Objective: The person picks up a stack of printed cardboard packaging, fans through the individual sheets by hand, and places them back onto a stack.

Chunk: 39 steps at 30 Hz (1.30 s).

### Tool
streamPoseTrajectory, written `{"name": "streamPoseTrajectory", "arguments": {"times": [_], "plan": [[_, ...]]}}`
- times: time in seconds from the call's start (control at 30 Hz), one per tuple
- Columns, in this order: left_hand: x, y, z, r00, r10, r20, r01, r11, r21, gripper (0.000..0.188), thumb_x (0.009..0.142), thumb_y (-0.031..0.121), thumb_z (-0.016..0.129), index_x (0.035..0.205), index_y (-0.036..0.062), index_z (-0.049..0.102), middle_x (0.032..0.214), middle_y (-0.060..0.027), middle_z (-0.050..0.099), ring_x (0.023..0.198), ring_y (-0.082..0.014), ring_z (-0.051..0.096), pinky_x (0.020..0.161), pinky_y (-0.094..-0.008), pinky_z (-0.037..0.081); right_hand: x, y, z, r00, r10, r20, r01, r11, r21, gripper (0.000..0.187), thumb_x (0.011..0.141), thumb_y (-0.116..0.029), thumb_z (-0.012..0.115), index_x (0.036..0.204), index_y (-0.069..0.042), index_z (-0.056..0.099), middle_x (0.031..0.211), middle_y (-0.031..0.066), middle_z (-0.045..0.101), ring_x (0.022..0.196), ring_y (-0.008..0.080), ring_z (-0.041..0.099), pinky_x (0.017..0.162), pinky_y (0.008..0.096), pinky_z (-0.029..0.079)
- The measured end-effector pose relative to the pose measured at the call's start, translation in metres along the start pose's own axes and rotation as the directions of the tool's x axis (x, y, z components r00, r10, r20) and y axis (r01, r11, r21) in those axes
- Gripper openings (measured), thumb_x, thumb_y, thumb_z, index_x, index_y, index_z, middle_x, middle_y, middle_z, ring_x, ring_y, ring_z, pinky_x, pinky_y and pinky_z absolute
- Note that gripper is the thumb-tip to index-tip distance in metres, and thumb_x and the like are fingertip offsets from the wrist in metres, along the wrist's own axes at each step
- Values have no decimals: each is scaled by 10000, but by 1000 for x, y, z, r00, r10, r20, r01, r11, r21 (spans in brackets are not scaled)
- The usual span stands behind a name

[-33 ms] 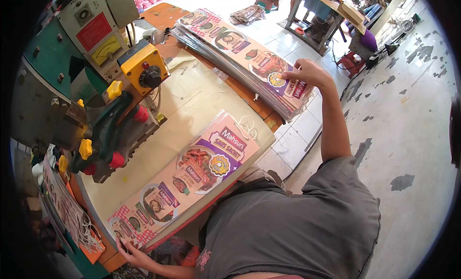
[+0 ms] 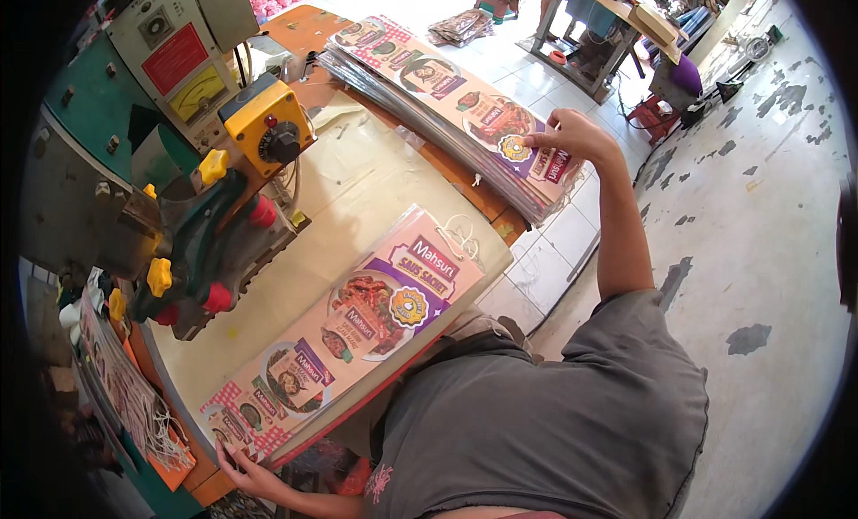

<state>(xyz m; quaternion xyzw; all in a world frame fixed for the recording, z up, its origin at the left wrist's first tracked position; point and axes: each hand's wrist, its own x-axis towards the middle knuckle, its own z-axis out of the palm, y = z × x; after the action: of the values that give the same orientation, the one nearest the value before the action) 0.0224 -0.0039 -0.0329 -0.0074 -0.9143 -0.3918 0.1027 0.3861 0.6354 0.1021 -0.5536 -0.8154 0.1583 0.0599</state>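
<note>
On the pale bench top lies a long printed plastic banner strip (image 2: pixel 353 327), with food pictures and a white cord loop at its upper right end. My left hand (image 2: pixel 250 476) is at the strip's lower left end, fingers stretched and slightly apart, tips touching its edge. Across the bench, my right hand (image 2: pixel 576 142) pinches the edge of the top strip on a stack of similar printed strips (image 2: pixel 483 108), thumb resting on the print. That stack lies slantwise along the far side, its layered edges showing. Some right-hand fingertips are hidden.
At left stands a heat-press machine (image 2: pixel 214 242) with yellow knobs, red caps and a yellow control box (image 2: pixel 268 130). More corded strips (image 2: pixel 134 376) hang at the far left. Beyond are a bundle on the tiles (image 2: pixel 460 27) and a worktable (image 2: pixel 617 14).
</note>
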Motion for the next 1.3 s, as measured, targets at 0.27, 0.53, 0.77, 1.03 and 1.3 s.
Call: {"name": "streamPoseTrajectory", "arguments": {"times": [0.27,0.53,0.77,1.03,1.3], "plan": [[-1,-4,5,993,84,-81,-80,996,47,508,1048,497,484,1399,145,590,1270,-91,670,885,-205,693,700,-358,573,6,-3,-6,998,24,59,-23,1000,-18,815,641,-717,816,833,67,700,832,195,694,765,283,702,696,389,540],[-4,-1,5,995,55,-82,-51,997,51,518,1045,508,483,1399,145,589,1206,-100,689,811,-189,681,670,-351,571,12,2,-12,998,29,55,-32,999,44,827,653,-683,838,941,75,678,830,180,691,758,260,702,684,362,540],[4,-12,6,995,70,-76,-67,997,42,495,1054,471,490,1393,124,593,1213,-99,686,836,-187,676,672,-344,564,10,8,-6,1000,18,6,-19,979,203,813,676,-633,848,993,90,652,822,174,687,702,232,698,630,319,535],[0,-5,4,995,78,-60,-77,997,19,483,1057,450,498,1389,111,595,1160,-105,685,839,-185,662,663,-354,550,7,12,-1,997,-10,-78,29,967,254,633,744,-606,833,773,-36,558,690,43,564,600,116,548,524,289,445],[4,-14,5,997,57,-59,-55,998,38,504,1050,467,504,1392,108,592,1157,-115,688,875,-193,673,667,-344,560,7,17,-1,995,33,-92,-9,968,251,607,792,-580,805,752,-18,580,665,53,589,581,123,570,522,299,452]]}}
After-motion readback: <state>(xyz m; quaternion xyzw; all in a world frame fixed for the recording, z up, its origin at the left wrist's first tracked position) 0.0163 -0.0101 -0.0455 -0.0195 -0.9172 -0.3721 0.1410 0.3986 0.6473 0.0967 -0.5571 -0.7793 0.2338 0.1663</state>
